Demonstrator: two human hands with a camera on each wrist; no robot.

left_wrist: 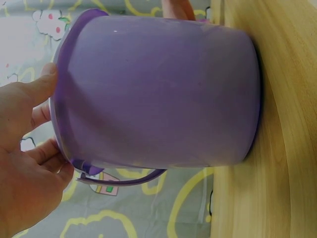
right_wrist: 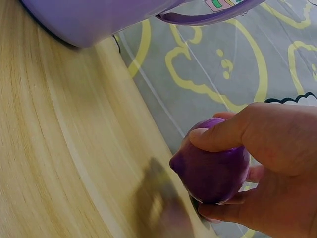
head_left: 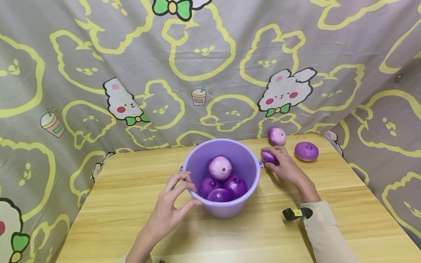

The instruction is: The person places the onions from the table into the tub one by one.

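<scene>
A purple bucket (head_left: 223, 209) stands upright on the table, with several purple onions (head_left: 221, 168) inside, one paler and resting on top of the others. My left hand (head_left: 173, 197) holds the bucket's rim at its near left side; the left wrist view shows the thumb (left_wrist: 43, 85) and fingertips against that rim. To the right of the bucket, my right hand (head_left: 283, 164) grips another purple onion (right_wrist: 210, 168) between thumb and fingers. In the right wrist view this onion is off the table, its shadow falling on the wood.
Two more onions lie at the table's back right: a pale one (head_left: 277, 136) by the curtain and a dark purple one (head_left: 306, 151) right of my right hand. A patterned grey curtain (head_left: 210, 120) hangs behind the wooden table (head_left: 128, 190). The bucket's handle (left_wrist: 124, 181) hangs down.
</scene>
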